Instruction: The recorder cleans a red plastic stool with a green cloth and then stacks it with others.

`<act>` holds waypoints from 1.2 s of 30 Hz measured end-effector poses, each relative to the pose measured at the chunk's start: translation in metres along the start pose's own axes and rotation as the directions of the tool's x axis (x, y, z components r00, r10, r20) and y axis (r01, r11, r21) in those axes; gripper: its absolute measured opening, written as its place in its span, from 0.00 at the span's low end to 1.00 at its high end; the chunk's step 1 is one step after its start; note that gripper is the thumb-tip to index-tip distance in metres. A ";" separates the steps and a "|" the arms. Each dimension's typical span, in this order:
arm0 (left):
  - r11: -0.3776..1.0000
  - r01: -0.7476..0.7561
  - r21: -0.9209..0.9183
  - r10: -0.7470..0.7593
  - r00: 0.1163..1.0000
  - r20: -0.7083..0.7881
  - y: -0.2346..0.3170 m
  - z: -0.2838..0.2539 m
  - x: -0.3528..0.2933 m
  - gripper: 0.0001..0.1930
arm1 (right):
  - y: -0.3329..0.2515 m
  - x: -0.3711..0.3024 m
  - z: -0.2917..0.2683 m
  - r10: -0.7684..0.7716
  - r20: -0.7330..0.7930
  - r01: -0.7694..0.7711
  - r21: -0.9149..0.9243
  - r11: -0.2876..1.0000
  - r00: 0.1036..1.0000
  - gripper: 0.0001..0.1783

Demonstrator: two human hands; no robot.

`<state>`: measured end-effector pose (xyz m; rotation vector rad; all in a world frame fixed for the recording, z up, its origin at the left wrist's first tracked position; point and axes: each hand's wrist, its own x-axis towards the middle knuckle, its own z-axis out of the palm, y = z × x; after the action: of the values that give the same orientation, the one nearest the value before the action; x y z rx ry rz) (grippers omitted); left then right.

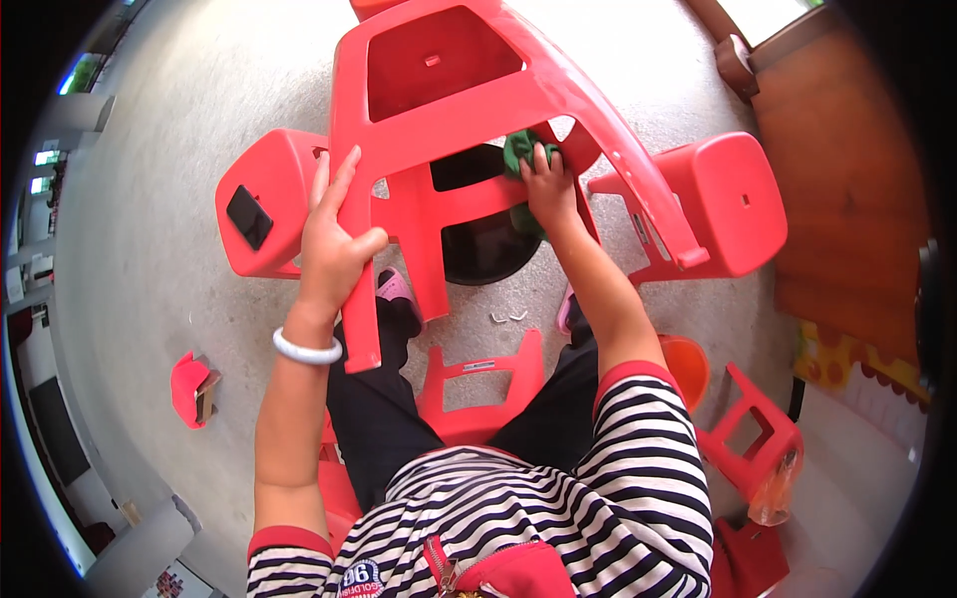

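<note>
A large red plastic stool point(449, 120) is tipped up in front of me, its open frame and legs facing me. My left hand point(337, 224) holds its left leg, thumb across the leg and fingers stretched along the outer edge. My right hand point(548, 189) is closed on a bunched green cloth point(519, 149), pressed against the inside of the frame near the right leg. Part of the cloth is hidden behind my fingers and the stool. Below the frame sits a round black basin point(488, 254), partly covered by the red bars.
A red stool at the left point(261, 199) carries a black phone point(249, 216). Another red stool point(733, 204) stands at the right. Between my feet lies a small white curved piece point(508, 318). More red stools point(753, 434) are lower right, beside a brown wooden panel point(847, 189).
</note>
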<state>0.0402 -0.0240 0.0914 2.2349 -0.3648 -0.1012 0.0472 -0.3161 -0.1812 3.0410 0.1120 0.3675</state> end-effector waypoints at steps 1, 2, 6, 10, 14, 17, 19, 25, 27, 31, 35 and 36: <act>1.000 -0.011 -0.009 0.011 1.000 0.004 -0.001 0.002 0.001 0.44 | 0.003 -0.021 -0.007 0.008 -0.002 -0.008 -0.013 1.000 1.000 0.25; 1.000 0.013 -0.012 -0.013 1.000 0.011 0.001 0.003 0.002 0.44 | 0.005 -0.041 -0.013 0.058 0.045 -0.059 0.015 0.998 0.997 0.25; 1.000 -0.005 -0.003 0.005 1.000 -0.004 -0.016 -0.005 0.001 0.44 | -0.010 -0.111 -0.037 0.229 0.145 -0.236 0.032 0.971 0.963 0.26; 0.996 0.073 -0.060 -0.072 0.997 0.019 -0.009 -0.003 0.002 0.44 | -0.024 -0.171 -0.040 0.471 0.271 -0.504 0.065 0.861 0.840 0.29; 0.997 0.039 -0.062 -0.039 0.999 0.000 -0.006 -0.004 -0.002 0.44 | -0.037 -0.175 -0.044 0.551 0.313 -0.612 0.146 0.777 0.774 0.30; 0.999 0.006 -0.039 -0.005 1.000 0.008 -0.010 -0.008 0.000 0.44 | -0.036 -0.144 -0.041 0.539 0.315 -0.617 0.259 0.743 0.781 0.26; 0.999 0.013 -0.047 -0.012 1.000 0.024 -0.007 -0.003 0.002 0.43 | -0.034 -0.113 -0.029 0.512 0.244 -0.560 0.208 0.802 0.824 0.23; 0.995 0.033 -0.091 -0.031 0.999 0.026 -0.005 -0.004 -0.001 0.43 | -0.036 -0.065 -0.032 0.485 0.267 -0.527 0.116 0.842 0.833 0.10; 0.996 0.014 -0.085 -0.013 1.000 0.010 -0.014 -0.006 0.000 0.43 | -0.028 -0.082 -0.034 0.367 0.250 -0.403 0.109 0.909 0.896 0.14; 0.995 0.040 -0.089 -0.039 0.999 0.012 -0.012 -0.009 0.000 0.43 | -0.018 -0.134 -0.044 0.397 0.296 -0.436 0.078 0.897 0.869 0.19; 0.997 0.021 -0.069 -0.022 0.999 -0.024 -0.016 -0.006 0.000 0.42 | -0.037 -0.172 -0.053 0.627 0.373 -0.712 0.151 0.686 0.684 0.25; 0.998 0.026 -0.066 -0.028 0.999 -0.024 -0.017 -0.006 0.000 0.42 | -0.042 -0.176 -0.055 0.648 0.387 -0.744 0.184 0.643 0.656 0.25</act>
<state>0.0452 -0.0094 0.0816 2.1750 -0.3134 -0.0976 -0.1395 -0.2849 -0.1728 3.2721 -1.1983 -0.0960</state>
